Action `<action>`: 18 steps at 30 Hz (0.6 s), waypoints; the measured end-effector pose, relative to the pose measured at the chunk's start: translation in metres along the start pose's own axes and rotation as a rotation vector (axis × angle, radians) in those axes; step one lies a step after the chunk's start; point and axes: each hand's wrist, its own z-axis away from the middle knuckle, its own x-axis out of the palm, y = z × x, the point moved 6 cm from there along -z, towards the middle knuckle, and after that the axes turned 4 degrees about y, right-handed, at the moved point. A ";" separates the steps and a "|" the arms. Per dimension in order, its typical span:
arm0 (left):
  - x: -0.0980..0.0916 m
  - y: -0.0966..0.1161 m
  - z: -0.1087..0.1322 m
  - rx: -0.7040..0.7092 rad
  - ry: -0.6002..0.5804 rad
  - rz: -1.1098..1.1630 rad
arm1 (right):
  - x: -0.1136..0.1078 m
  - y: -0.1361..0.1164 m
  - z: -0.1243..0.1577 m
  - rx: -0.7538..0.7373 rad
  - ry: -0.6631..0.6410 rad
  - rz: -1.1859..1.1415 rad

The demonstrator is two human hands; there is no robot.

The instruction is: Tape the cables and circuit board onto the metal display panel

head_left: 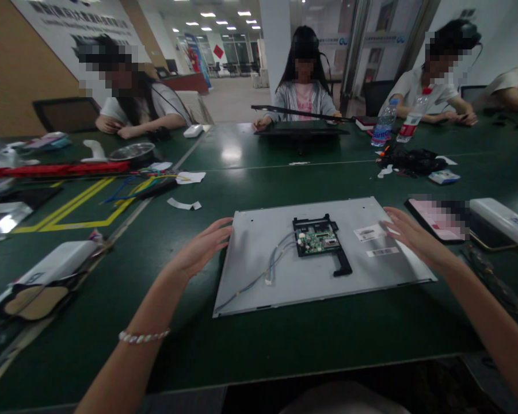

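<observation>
A flat grey LCD panel [250, 253], back side up, is in front of me over the green table. A black plastic bracket [342, 261] with a green circuit board [322, 240] sits on its middle. Thin grey cables [271, 261] run from the board to the near left corner. My left hand [205, 244] holds the panel's left edge, its fingers nearly straight and its thumb hidden. At the right edge, my right hand [414, 236] grips the panel with its fingertips over the rim, near two white labels [369, 233].
To the right lie a phone [435, 218], a white case [503, 221] and glasses [492, 276]. Bottles [384, 123] stand farther back. On the left are a white device [56, 264], loose wires [129, 190] and a paper strip [184, 204]. Several people sit around the table.
</observation>
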 end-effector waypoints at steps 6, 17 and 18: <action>0.011 0.004 0.003 -0.055 0.059 -0.032 | -0.022 -0.003 0.005 -0.026 0.212 0.086; 0.023 0.004 0.012 -0.027 0.081 -0.026 | -0.027 0.013 0.014 0.012 0.126 0.219; 0.025 0.004 0.015 -0.029 0.080 -0.023 | -0.027 0.011 0.016 0.009 0.126 0.213</action>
